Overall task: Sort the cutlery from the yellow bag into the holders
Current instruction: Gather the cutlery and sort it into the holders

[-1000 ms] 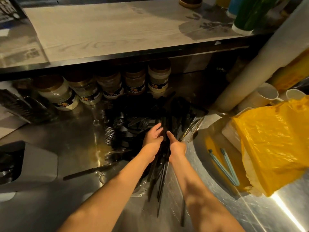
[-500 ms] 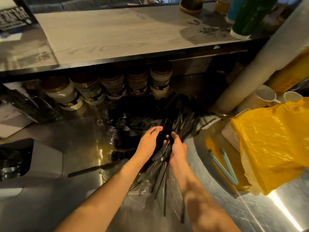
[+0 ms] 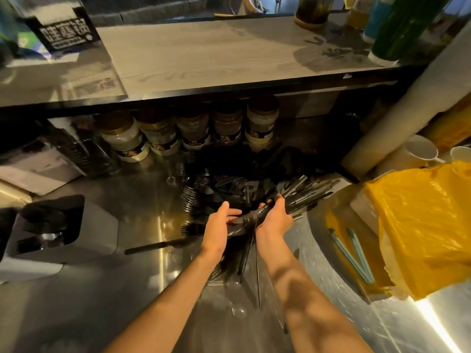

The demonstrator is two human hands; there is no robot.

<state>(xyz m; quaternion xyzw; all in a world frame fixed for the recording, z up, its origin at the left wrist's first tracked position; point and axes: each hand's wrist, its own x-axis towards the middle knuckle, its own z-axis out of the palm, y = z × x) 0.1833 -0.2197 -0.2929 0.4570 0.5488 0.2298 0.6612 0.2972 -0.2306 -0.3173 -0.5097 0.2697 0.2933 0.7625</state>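
My right hand has its fingers wrapped round a fanned bundle of black cutlery over the steel tabletop; my left hand steadies the near end, fingers loosely curled. The yellow bag sits to the right, the grey holder far left. The splayed pieces look likely to slip and scatter if my grip loosens.

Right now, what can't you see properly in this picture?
Head view only:
- Black cutlery bundle: both hands, left hand and right hand, cover its middle; dim light blurs the types.
- Grey holder: the left edge crops it.
- Jars: labels too small, shadowed by the shelf.
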